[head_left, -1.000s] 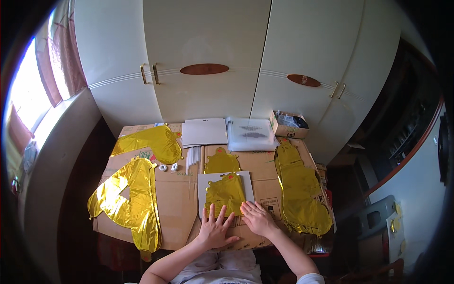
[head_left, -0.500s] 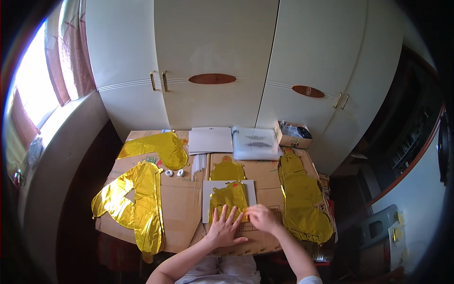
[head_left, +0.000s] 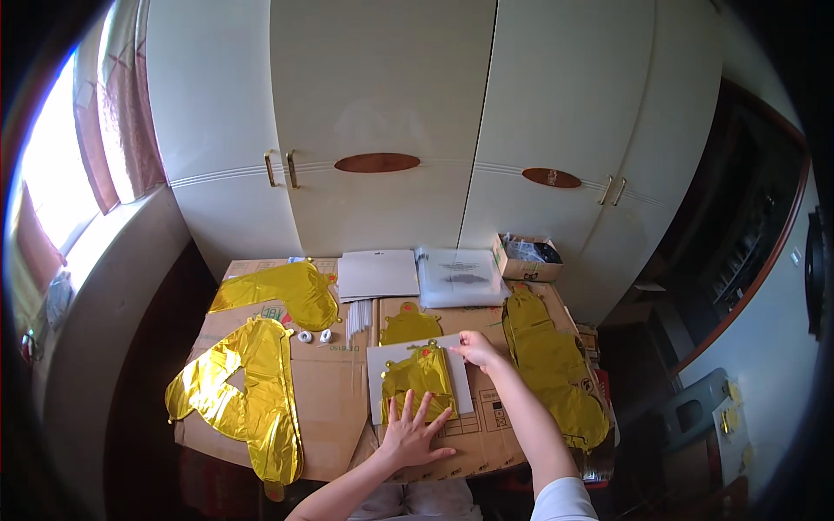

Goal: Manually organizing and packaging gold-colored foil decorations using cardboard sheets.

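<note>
My left hand (head_left: 415, 440) lay palm down with fingers splayed on the near part of the folded gold foil (head_left: 419, 378), pressing flat, gripping nothing. My right hand (head_left: 479, 351) had thumb and fingers drawn together on the far right corner of the white card (head_left: 376, 382), at 1 o'clock from the foil's middle. Foil sat on that card straight ahead of me, card margin showing around it. Foil was thin, mirror-shiny, lightly creased, with small rounded tabs and a red dot along its far edge. At 12 a second foil piece (head_left: 408, 321) poked out from behind the card, round-tabbed. At 9 a big crinkled foil shape (head_left: 268, 382) had a triangular hole, near tip overhanging the edge. At 10 a bent, smoother foil strip (head_left: 300, 295), plus two small white rolls (head_left: 326, 335). At 3 a long wrinkled foil panel (head_left: 552, 369), bulging at the near end. At 11, slim white tubes (head_left: 358, 321) and a stack of stiff pale cards (head_left: 378, 273). At 1, glossy clear plastic bags (head_left: 460, 276) and an open carton (head_left: 527, 260). Work surface was brown cardboard (head_left: 330, 408), matte, seamed, printed. Room: smooth cream cabinets (head_left: 373, 95) at 12, pinkish curtain (head_left: 130, 104) by a bright window at 10, grey plastic stool (head_left: 695, 398) at 3.
</note>
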Tool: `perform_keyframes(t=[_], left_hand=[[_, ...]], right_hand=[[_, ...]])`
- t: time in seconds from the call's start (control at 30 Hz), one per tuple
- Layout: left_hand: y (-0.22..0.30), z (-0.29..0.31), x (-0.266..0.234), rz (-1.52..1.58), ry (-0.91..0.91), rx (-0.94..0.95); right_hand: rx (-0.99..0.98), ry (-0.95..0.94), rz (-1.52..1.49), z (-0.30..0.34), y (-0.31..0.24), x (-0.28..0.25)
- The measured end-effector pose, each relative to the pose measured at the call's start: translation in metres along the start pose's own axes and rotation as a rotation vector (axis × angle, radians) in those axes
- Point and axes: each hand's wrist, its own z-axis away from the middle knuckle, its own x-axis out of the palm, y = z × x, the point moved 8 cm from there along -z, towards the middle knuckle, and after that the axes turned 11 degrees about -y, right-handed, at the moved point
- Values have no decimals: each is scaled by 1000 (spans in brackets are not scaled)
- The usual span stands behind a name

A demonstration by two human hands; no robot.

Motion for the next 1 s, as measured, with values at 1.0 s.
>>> perform_keyframes(t=[1.0], left_hand=[[-1,1,-4,21,-49,-11]], right_hand=[[-39,981,472,127,52,-170]])
